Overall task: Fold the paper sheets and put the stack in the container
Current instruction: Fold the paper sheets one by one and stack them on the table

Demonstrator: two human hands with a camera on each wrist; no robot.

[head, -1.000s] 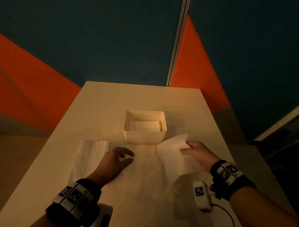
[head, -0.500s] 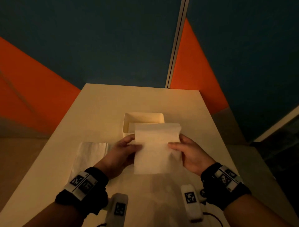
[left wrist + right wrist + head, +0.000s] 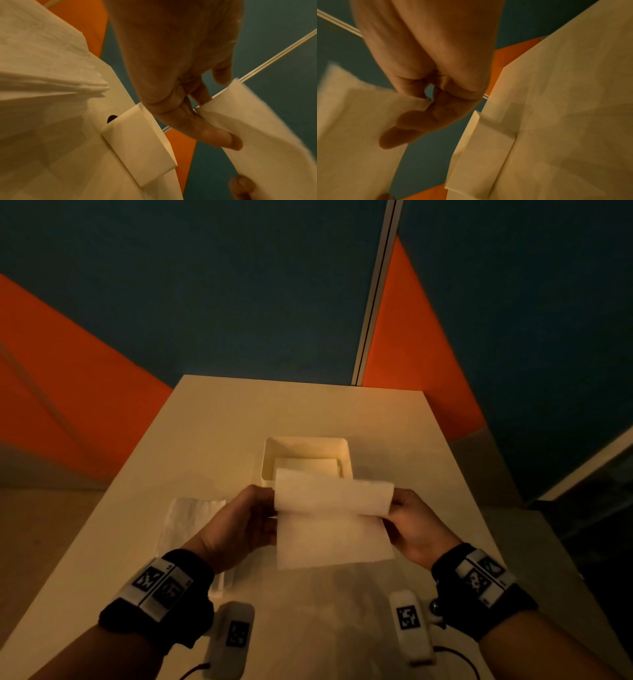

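Since half a second ago the top edge of the paper sheet (image 3: 330, 518) has curled over toward the person, so its far half now arcs above the near half instead of standing flat between the hands. The left hand (image 3: 236, 529) pinches the sheet's left edge, thumb and fingers (image 3: 202, 94) closed on the paper at the curl. The right hand (image 3: 416, 529) pinches the right edge the same way, and its fingertips (image 3: 412, 94) nip the paper from both sides. The sheet is held above the table (image 3: 219, 419), its lower half hanging down toward the person.

Just beyond the pinched sheet sits the container (image 3: 270, 457), open at the top, with folded paper (image 3: 305, 465) lying flat inside; the curled sheet overlaps its near wall in the head view. To the left of the left hand, a stack of sheets (image 3: 186, 518) lies on the table, partly hidden by that wrist. Below each wrist hangs a small white camera unit (image 3: 409, 623) with a black marker.
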